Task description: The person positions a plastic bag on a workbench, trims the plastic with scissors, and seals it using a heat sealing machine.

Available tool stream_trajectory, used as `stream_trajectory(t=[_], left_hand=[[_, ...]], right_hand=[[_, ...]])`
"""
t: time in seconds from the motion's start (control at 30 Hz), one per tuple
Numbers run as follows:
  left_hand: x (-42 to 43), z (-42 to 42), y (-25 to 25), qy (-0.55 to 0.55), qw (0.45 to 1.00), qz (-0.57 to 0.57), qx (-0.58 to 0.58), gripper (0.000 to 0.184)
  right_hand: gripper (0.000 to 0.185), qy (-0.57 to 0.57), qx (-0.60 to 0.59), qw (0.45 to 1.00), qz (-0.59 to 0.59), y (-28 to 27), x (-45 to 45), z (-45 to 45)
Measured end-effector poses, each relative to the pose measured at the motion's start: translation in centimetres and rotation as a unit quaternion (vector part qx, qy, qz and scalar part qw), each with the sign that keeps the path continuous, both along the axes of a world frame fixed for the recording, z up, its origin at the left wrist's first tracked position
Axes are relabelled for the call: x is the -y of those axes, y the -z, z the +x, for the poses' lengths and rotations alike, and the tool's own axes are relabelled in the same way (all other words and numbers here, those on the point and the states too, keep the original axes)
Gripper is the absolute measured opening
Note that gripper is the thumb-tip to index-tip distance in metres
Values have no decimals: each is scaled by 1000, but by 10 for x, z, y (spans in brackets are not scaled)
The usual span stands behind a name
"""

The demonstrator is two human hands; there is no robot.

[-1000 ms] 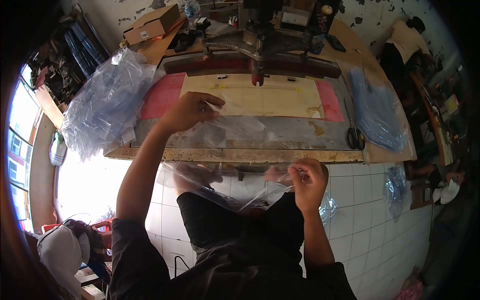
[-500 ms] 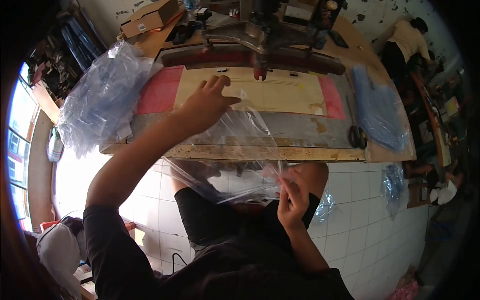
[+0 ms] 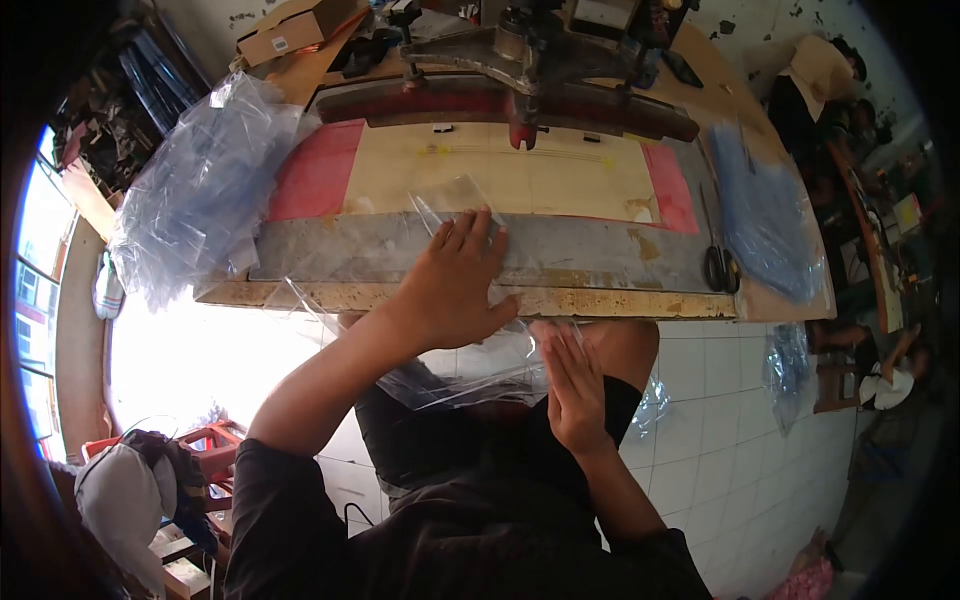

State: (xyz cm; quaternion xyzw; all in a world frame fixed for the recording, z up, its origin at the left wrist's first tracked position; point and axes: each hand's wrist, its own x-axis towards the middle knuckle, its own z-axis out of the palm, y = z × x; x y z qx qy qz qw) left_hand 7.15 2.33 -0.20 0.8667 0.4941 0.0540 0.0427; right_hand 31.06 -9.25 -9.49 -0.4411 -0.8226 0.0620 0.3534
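Observation:
A clear plastic sheet [image 3: 455,200] runs from the grey worktop over its front edge and hangs above my lap. My left hand [image 3: 455,285] lies flat on it at the table's front edge, fingers stretched out, thumb apart. Below that edge, to the right, my right hand [image 3: 575,395] has its fingers straight and pressed together against the hanging part of the sheet; its thumb is mostly hidden. Just beyond my left hand, a pale yellow mat [image 3: 500,170] with pink ends lies under a heavy metal press bar [image 3: 460,105].
A heap of clear plastic [image 3: 205,190] is at the left, and a stack of bluish plastic sheets [image 3: 760,225] at the right beside black-handled scissors [image 3: 718,268]. A cardboard box [image 3: 290,35] sits at the back left. Another person [image 3: 815,75] bends at the far right.
My left hand has come down from above the mat to the table edge and spread flat on the plastic sheet. My right hand's fingers have straightened; it remains by the sheet.

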Motion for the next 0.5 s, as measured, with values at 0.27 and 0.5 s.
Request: stream_trajectory(t=[0.27, 0.5], left_hand=[[1, -7, 9, 27, 999, 10, 21, 89], [10, -4, 13, 73, 995, 27, 59, 95]], right_hand=[[47, 33, 65, 997, 8, 23, 20, -24], [25, 184, -220, 958, 21, -9, -2, -10]])
